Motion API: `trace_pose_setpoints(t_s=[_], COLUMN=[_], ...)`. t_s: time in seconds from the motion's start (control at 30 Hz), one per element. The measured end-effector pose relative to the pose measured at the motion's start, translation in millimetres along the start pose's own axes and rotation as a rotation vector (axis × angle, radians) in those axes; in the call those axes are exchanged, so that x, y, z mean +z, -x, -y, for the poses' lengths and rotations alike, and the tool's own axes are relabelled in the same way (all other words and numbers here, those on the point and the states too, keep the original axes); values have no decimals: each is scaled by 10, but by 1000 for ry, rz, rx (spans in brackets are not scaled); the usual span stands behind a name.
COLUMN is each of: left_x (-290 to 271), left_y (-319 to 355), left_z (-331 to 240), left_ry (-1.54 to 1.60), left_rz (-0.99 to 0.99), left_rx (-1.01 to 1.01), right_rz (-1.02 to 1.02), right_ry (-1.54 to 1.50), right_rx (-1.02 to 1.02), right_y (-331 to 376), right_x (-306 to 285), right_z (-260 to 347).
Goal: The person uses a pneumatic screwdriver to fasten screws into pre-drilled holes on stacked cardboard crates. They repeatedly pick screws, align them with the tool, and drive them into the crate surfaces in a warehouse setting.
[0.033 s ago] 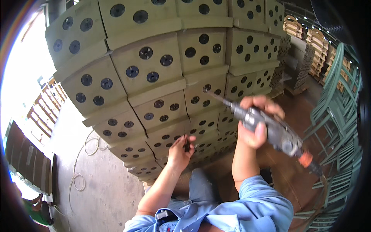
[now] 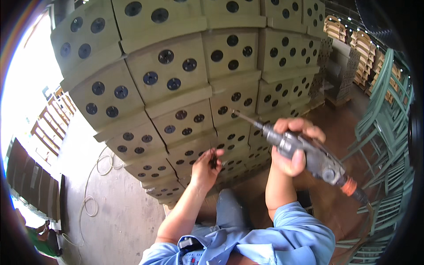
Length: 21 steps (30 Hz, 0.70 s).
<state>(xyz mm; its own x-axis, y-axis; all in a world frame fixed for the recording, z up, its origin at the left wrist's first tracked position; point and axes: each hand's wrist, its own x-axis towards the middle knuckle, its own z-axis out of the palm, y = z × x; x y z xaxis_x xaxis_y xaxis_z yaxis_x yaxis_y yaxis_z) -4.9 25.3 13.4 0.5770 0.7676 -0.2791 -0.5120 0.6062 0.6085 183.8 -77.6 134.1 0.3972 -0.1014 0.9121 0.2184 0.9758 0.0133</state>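
Past the left hand, half-curled round indistinct dark pieces — stacked tan boxes, black discs on faces, contents hidden. Right hand wrapped round power drill.

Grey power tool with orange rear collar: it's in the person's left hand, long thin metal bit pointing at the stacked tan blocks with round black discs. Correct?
Wrong hand: the head view shows the grey power tool in the right hand. Its thin metal bit does point at the tan blocks.
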Motion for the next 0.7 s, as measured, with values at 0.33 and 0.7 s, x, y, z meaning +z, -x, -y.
trace_pose_setpoints(t_s=[0.33,0.7], left_x=[612,964], left_y=[369,244], left_z=[6,139], left_ry=[126,72], left_rz=[214,232], left_rx=[49,41], right_rz=[36,58], right_ry=[-40,21], right_rx=[193,243], right_y=[445,506], right_x=[-4,-195], right_z=[935,849])
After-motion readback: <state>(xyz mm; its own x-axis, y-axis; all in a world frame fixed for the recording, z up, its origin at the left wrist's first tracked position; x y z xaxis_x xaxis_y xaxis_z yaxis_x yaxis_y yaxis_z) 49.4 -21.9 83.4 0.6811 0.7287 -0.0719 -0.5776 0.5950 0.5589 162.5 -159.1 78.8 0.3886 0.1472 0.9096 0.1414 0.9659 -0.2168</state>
